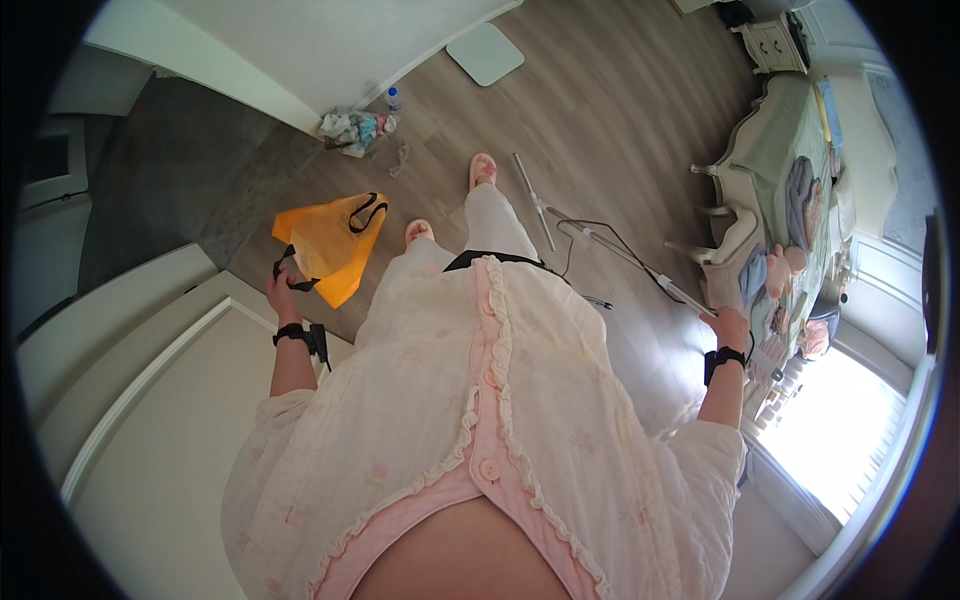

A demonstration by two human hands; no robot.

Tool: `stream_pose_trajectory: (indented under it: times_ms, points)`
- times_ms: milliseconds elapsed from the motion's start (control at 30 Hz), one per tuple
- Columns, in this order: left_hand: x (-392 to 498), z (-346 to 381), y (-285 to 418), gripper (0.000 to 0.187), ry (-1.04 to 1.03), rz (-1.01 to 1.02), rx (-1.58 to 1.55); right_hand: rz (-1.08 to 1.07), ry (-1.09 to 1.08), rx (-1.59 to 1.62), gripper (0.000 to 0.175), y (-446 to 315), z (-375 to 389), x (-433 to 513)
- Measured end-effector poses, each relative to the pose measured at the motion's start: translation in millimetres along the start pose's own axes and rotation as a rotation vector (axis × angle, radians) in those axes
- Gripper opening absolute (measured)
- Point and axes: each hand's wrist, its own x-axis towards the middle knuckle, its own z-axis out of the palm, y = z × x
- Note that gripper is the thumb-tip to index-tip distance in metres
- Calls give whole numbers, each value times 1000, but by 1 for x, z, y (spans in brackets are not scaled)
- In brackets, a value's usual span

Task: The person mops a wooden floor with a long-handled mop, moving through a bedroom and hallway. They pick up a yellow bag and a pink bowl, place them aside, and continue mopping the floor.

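At the left, my left hand (pixel 283 294) grips a black handle of an orange plastic bag (pixel 337 244), which hangs beside my legs. Its other black handle loops at the bag's far edge. On the right, my right hand (pixel 726 328) is closed around a white and silver metal pole (pixel 626 256). That pole slants away from me to a crossbar (pixel 534 201) near the floor by my foot. A thin black cable (pixel 611 229) runs loosely along the pole. Both wrists wear black bands.
A clear bag of crumpled waste (pixel 352 131) and a plastic bottle (pixel 392 99) stand against the wall corner. Further off, a pale flat square (pixel 485 54) lies on the wooden floor. To the right are a bed piled with clothes (pixel 802 202), a bench (pixel 724 236) and a nightstand (pixel 772 46).
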Motion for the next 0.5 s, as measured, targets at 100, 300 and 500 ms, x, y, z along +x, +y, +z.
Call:
stream_pose_trajectory:
  times_ms: [100, 300, 500]
  points:
    - [-2, 1, 0, 23, 29, -23, 10, 42, -64, -1, 53, 0, 14, -4]
    - [-10, -9, -11, 20, 10, -32, -7, 78, -40, -9, 51, -12, 37, -21]
    - [-11, -25, -35, 22, 14, -33, -14, 91, -133, -23, 54, -27, 36, -39]
